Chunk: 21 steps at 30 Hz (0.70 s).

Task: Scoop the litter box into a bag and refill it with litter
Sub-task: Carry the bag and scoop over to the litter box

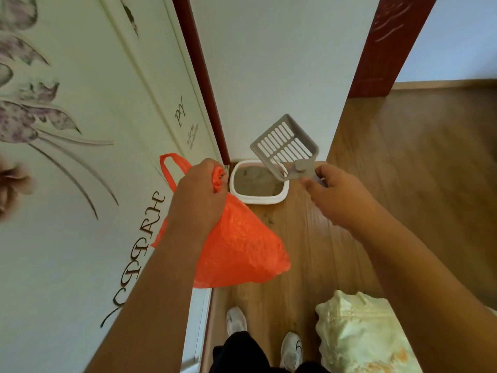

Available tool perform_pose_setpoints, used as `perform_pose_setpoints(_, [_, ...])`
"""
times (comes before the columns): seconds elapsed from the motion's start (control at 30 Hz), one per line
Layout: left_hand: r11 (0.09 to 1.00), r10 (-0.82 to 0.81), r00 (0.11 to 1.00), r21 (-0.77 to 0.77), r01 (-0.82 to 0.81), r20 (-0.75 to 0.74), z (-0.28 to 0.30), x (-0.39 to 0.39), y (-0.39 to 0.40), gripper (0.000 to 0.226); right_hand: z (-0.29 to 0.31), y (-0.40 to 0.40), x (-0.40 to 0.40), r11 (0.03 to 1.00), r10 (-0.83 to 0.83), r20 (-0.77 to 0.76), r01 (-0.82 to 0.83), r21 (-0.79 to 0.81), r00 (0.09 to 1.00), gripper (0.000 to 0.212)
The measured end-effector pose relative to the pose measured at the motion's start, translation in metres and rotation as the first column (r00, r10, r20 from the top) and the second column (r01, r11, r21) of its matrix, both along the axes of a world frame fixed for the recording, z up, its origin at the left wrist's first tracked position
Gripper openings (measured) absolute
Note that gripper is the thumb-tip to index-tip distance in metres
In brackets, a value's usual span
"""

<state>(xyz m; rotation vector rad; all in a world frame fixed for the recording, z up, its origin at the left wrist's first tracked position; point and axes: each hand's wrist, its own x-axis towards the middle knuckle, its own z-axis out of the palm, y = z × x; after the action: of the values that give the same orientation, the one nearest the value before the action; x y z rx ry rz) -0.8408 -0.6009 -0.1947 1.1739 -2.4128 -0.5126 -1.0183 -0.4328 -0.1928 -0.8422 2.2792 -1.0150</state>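
A white litter box (283,190) with grey litter inside sits on the wooden floor in the corner, ahead of my feet. My left hand (200,193) grips the bunched top of an orange plastic bag (239,249), which hangs below it; one handle loop sticks up at the left. My right hand (334,196) holds the handle of a grey slotted scoop (285,146), raised above the box with nothing visible in it.
A white decorated door (80,157) runs along the left. A white wall stands behind the box and a dark red door frame (382,49) at the right. A pale green-and-white sack (363,335) stands on the floor by my right foot.
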Motion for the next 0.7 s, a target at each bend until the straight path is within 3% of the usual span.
perform_pose_setpoints(0.37, [0.992, -0.105, 0.994, 0.065, 0.107, -0.033, -0.011, -0.076, -0.055, 0.018, -0.014, -0.034, -0.052, 0.993, -0.113, -0.011, 0.113, 0.032, 0.994, 0.024])
perform_pose_setpoints(0.7, [0.974, -0.197, 0.980, 0.115, 0.197, -0.017, -0.011, -0.150, -0.169, 0.021, -0.010, -0.130, -0.095, 0.971, -0.203, -0.061, 0.209, 0.111, 0.977, 0.034])
